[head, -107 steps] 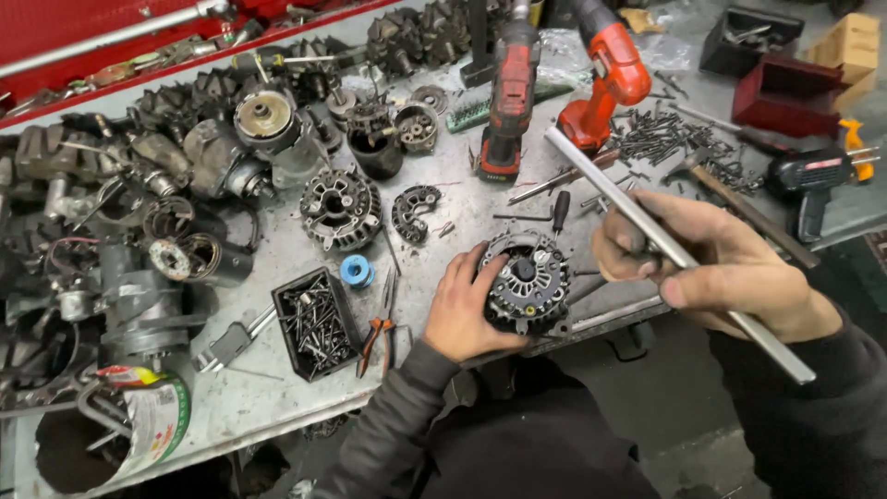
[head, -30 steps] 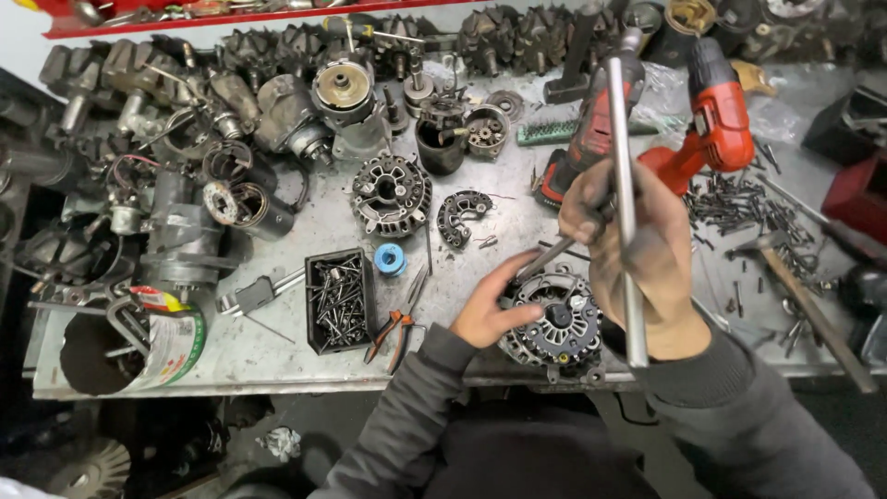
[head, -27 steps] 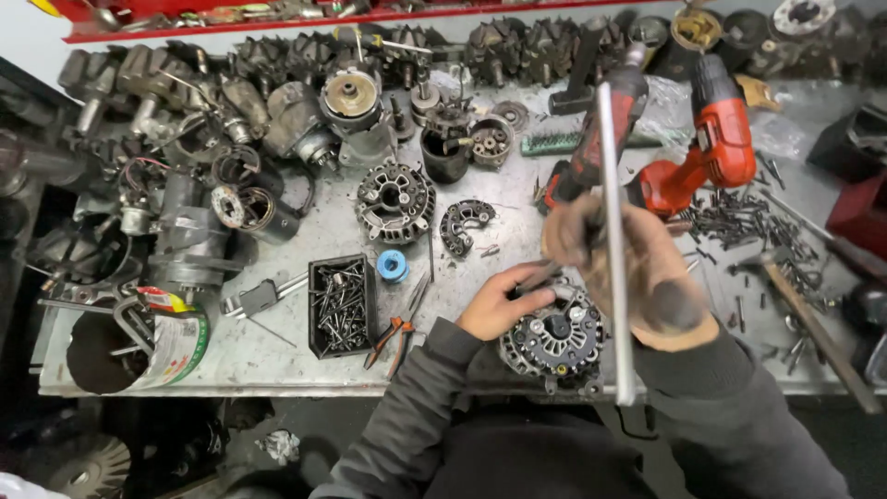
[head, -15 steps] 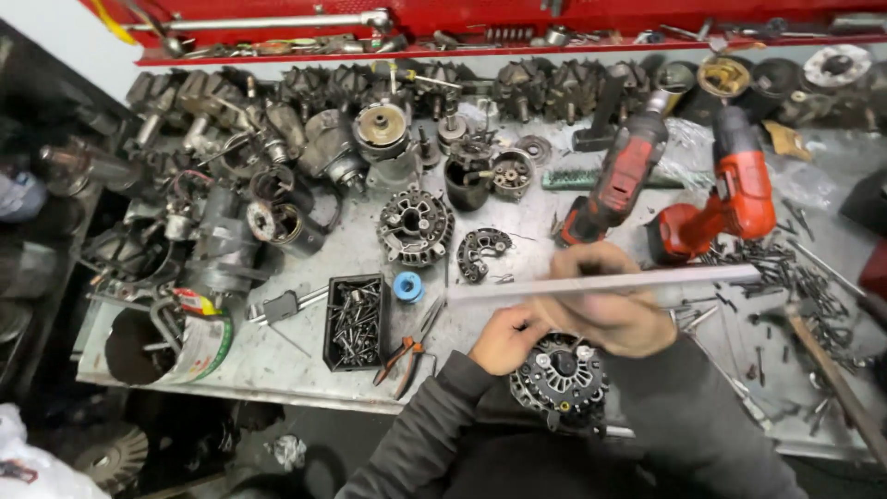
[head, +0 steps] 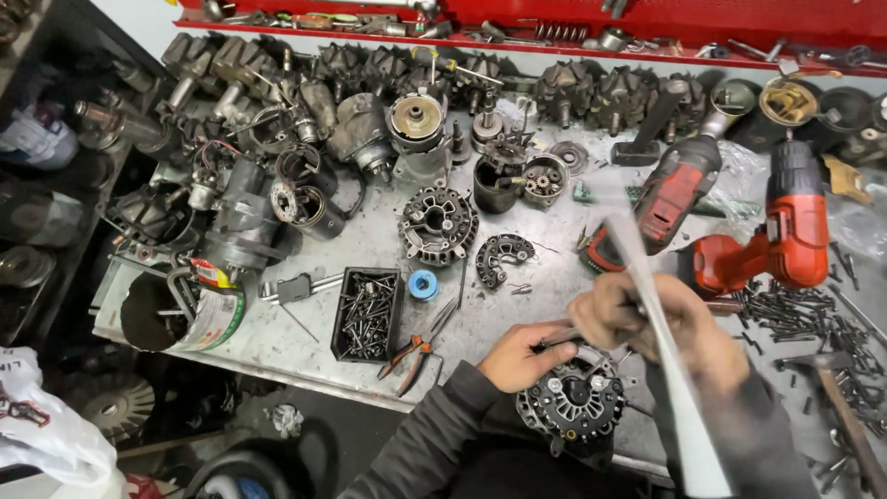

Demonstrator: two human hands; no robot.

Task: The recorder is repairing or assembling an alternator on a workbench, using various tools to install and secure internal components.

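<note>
Metal bar (head: 667, 370), formerly horizontal, now swung near-vertical.

Red tools and grey metal on a silver bench

The two power drills, one (head: 679, 199) near the middle and one (head: 785, 240) to the right, are red with black parts. The alternator (head: 573, 407) is black with silver metal spots, and the long bar (head: 665, 370) above it is pale grey. The pliers (head: 416, 351) have orange-red handles. The small roll of tape (head: 424, 285) is blue. The tray of screws (head: 368, 314) is black, the screws dark grey. The sleeves (head: 434, 434) are dark grey. The shelf (head: 647, 23) at the back is red, and the bench top (head: 277, 342) is silver-grey with dark stains.
</note>
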